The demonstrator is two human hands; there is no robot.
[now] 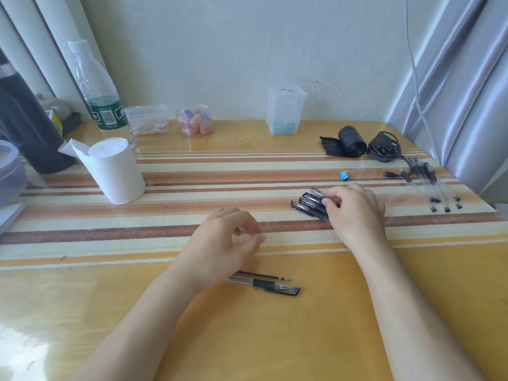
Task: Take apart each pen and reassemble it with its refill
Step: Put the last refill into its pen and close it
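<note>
Several black capped pens (pixel 309 205) lie bunched on the striped cloth right of centre. My right hand (pixel 354 210) lies over their right ends, its fingertips curled round one pen of the bunch. My left hand (pixel 222 243) hovers near the table's middle with loosely curled fingers and holds nothing. Just below that hand lie a capped clear pen (pixel 275 286) and a thin black refill (pixel 264 276) side by side. A second group of clear pens (pixel 428 182) lies at the far right.
Along the back stand a water bottle (pixel 99 89), a paper roll (pixel 115 169), a cotton swab box (pixel 147 119), a jar of coloured pieces (pixel 194 121) and a clear tub (pixel 284 110). A black bag roll (pixel 349 141), a coiled charger (pixel 384 147) and a blue binder clip (pixel 344 176) sit back right.
</note>
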